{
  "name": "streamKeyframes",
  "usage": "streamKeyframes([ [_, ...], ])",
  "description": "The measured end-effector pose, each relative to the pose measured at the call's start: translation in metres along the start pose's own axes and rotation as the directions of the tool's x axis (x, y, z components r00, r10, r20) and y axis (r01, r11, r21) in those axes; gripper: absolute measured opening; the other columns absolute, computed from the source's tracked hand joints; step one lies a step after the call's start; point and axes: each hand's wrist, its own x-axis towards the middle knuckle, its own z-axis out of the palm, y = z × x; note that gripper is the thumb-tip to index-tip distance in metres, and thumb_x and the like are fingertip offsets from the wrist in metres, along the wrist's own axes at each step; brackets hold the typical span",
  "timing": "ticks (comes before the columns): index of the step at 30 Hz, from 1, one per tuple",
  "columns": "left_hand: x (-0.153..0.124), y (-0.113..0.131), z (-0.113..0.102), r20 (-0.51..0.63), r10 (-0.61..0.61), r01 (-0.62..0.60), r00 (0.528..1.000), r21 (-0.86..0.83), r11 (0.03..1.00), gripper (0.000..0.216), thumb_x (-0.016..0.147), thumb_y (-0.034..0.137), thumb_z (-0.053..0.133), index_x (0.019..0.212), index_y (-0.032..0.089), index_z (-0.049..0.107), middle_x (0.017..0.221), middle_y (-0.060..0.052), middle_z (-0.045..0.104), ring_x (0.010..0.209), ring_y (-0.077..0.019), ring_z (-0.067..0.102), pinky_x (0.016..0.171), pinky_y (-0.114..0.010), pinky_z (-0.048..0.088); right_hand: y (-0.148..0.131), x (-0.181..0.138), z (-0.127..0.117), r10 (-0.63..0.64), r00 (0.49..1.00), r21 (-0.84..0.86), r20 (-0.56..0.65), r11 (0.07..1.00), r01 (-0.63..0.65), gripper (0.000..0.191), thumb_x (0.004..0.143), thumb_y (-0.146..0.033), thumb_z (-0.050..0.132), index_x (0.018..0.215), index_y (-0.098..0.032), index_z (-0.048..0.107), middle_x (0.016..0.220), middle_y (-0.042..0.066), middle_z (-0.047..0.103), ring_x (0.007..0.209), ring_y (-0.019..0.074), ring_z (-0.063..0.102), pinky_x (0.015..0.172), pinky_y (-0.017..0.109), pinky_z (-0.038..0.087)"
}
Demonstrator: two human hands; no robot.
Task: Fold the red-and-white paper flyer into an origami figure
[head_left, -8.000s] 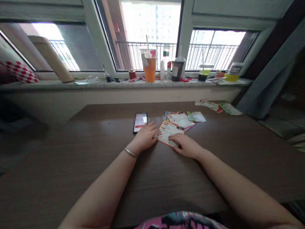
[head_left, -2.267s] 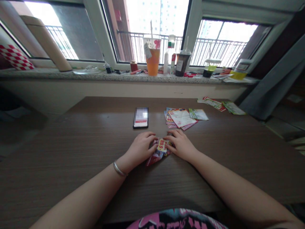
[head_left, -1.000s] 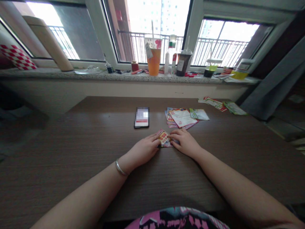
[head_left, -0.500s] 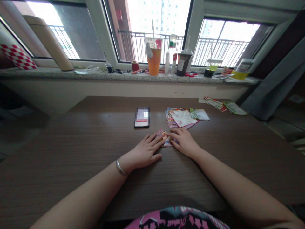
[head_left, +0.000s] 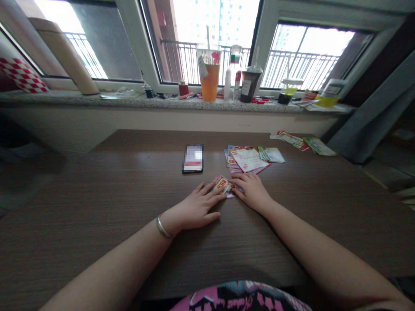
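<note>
A small printed leaflet (head_left: pixel 221 183), pink and yellow with red figures, lies on the brown table between my two hands. My left hand (head_left: pixel 201 206) rests on its left and near side with the fingers stretched out and apart. On the right side of the leaflet lies my right hand (head_left: pixel 252 190), fingers extended and lightly bent over its edge. Parts of the leaflet are hidden under the fingers. Just beyond my right hand is a loose pile of printed leaflets (head_left: pixel 249 160), with a smaller stack of green-edged papers (head_left: pixel 271 154) at its right.
A phone (head_left: pixel 193 159) with a blurred screen lies beyond my left hand. More leaflets (head_left: pixel 294 141) sit at the table's far right. On the windowsill stand a tall orange drink cup (head_left: pixel 209 77), a dark drink cup (head_left: pixel 249 86), bottles and a leaning cardboard tube (head_left: pixel 65 56).
The fingers of my left hand have shifted slightly across the leaflet, uncovering more of its red figures. My right hand stays nearly in place. The pile and the phone have not moved.
</note>
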Motion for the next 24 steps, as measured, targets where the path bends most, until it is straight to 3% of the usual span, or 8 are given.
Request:
streamKeyframes([
  [6, -0.001, 0.004, -0.001, -0.01, 0.013, -0.013, 1.0, 0.025, 1.0, 0.067, 0.092, 0.048, 0.049, 0.15, 0.031, 0.02, 0.16, -0.005, 0.009, 0.147, -0.0288, -0.005, 0.116, -0.054, 0.008, 0.001, 0.0, -0.001, 0.007, 1.0, 0.007, -0.008, 1.0, -0.007, 0.029, 0.091, -0.034, 0.055, 0.117, -0.029, 0.065, 0.126, 0.005, 0.062, 0.113, 0.0256, 0.052, 0.099, 0.044, 0.036],
  [16, 0.0, 0.004, -0.002, -0.064, 0.024, -0.02, 0.998, 0.059, 0.998, 0.057, 0.093, 0.044, 0.048, 0.146, 0.031, 0.031, 0.159, -0.005, 0.018, 0.147, -0.028, 0.002, 0.115, -0.053, 0.015, 0.008, -0.003, -0.004, -0.047, 0.997, 0.185, -0.054, 0.981, 0.057, 0.028, 0.087, -0.03, 0.06, 0.113, -0.022, 0.068, 0.118, 0.008, 0.065, 0.11, 0.0219, 0.056, 0.097, 0.039, 0.043],
  [20, -0.001, 0.003, -0.001, -0.102, 0.008, -0.002, 0.995, 0.057, 0.998, 0.057, 0.092, 0.044, 0.05, 0.145, 0.031, 0.033, 0.158, -0.004, 0.021, 0.147, -0.0277, 0.004, 0.114, -0.051, 0.018, 0.006, -0.007, -0.015, -0.192, 0.978, 0.255, -0.079, 0.945, 0.206, 0.018, 0.084, -0.027, 0.065, 0.1, -0.024, 0.072, 0.113, 0.005, 0.066, 0.104, 0.0191, 0.058, 0.093, 0.035, 0.045],
  [24, 0.0, 0.0, 0.001, -0.145, 0.001, 0.007, 0.989, 0.054, 0.998, 0.055, 0.091, 0.041, 0.053, 0.143, 0.03, 0.037, 0.155, -0.004, 0.029, 0.146, -0.0292, 0.01, 0.114, -0.053, 0.019, 0.001, -0.008, -0.021, -0.295, 0.955, 0.199, -0.004, 0.936, 0.29, 0.017, 0.086, -0.028, 0.064, 0.1, -0.024, 0.071, 0.108, 0.004, 0.069, 0.101, 0.0197, 0.059, 0.091, 0.036, 0.046],
])
